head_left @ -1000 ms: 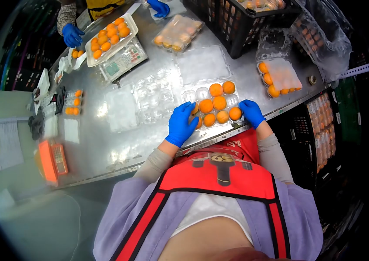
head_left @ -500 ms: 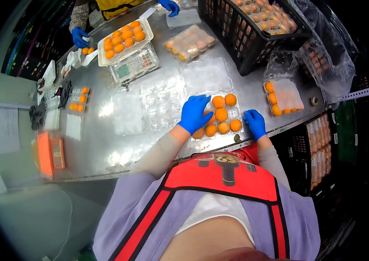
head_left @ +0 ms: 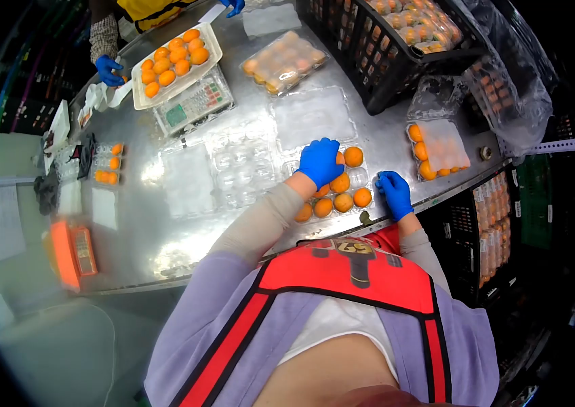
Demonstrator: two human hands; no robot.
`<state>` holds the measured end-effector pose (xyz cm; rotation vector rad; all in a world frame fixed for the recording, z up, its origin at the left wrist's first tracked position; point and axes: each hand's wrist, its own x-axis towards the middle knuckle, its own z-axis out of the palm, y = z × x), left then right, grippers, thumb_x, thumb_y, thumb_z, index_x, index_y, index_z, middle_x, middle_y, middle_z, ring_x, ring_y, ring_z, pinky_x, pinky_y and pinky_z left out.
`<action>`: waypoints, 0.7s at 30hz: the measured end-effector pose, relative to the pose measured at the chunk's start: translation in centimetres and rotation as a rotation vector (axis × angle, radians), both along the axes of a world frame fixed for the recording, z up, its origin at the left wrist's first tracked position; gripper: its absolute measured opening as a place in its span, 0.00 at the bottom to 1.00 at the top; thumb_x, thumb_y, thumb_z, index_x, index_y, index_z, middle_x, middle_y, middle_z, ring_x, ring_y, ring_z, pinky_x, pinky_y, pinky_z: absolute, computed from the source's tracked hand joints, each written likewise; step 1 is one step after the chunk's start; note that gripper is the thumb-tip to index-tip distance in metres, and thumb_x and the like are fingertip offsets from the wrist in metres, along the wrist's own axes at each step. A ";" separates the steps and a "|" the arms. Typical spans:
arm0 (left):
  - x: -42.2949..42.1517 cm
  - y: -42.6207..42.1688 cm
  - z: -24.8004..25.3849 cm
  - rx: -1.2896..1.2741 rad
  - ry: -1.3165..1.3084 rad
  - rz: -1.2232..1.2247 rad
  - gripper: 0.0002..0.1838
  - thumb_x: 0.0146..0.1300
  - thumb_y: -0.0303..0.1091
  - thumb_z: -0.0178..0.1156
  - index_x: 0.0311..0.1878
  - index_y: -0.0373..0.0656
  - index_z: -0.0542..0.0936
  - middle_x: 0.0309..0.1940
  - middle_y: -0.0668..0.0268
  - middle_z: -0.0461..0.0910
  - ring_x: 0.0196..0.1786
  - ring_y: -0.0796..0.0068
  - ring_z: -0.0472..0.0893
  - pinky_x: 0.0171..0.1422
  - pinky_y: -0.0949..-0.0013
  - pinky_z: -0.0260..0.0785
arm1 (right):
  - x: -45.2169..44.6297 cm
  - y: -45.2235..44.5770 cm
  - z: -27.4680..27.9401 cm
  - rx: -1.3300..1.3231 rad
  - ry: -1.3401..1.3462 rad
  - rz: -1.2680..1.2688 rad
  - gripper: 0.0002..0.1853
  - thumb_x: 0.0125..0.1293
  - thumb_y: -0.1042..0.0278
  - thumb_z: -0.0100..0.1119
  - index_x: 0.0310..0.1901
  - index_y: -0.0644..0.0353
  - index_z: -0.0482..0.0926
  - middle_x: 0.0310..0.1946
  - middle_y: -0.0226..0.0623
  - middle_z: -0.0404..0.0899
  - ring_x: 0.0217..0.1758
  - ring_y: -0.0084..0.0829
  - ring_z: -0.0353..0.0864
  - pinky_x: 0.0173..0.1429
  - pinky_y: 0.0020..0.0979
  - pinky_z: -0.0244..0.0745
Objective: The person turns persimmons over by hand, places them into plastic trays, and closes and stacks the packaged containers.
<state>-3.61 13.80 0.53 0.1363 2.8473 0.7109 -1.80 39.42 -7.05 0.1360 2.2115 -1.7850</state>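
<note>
My left hand (head_left: 319,163), in a blue glove, is over the back of a clear plastic fruit tray (head_left: 357,178). Its fingers curl round an orange (head_left: 340,158) that shows partly beside them. Several other oranges (head_left: 343,201) sit in the tray's cups, and one cup at the right holds none. My right hand (head_left: 394,195), gloved in blue too, rests just right of the tray with loosely bent fingers and nothing visible in them. The tray's lid (head_left: 314,119) lies folded open behind it.
A second open tray (head_left: 243,166) lies to the left. Farther back are a scale (head_left: 196,102) bearing a box of oranges (head_left: 214,41), a closed pack (head_left: 284,62) and a black crate (head_left: 369,88). A part-covered pack (head_left: 445,150) stands right. A co-worker's gloved hand (head_left: 108,70) is across the table.
My left hand has moved up and right across the tray onto an orange in the back row, its fingers more curled. My right hand stays beside the tray. The view has shifted slightly.
</note>
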 end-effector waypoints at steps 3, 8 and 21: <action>0.5 -0.7 -0.3 0.130 0.057 0.020 0.24 0.47 0.45 0.64 0.49 0.48 0.77 0.42 0.58 0.76 0.44 0.54 0.76 0.51 0.57 0.70 | -0.4 0.1 0.5 -0.053 -0.056 0.004 0.11 0.64 0.66 0.55 0.44 0.63 0.77 0.31 0.29 0.79 0.31 0.18 0.76 0.36 0.21 0.72; 1.3 -1.4 -1.2 0.331 0.159 0.062 0.25 0.46 0.43 0.66 0.49 0.47 0.77 0.43 0.57 0.76 0.45 0.54 0.76 0.51 0.57 0.69 | -1.3 -1.7 4.4 -0.031 -0.004 0.005 0.12 0.65 0.68 0.55 0.47 0.64 0.76 0.37 0.32 0.79 0.37 0.21 0.78 0.40 0.21 0.73; 3.2 -4.7 7.9 0.927 0.626 0.114 0.31 0.44 0.31 0.69 0.55 0.43 0.72 0.54 0.58 0.74 0.53 0.61 0.75 0.57 0.64 0.68 | -3.3 -12.7 18.0 -0.439 -0.034 0.405 0.35 0.59 0.61 0.60 0.67 0.56 0.58 0.53 0.39 0.70 0.59 0.31 0.68 0.60 0.32 0.65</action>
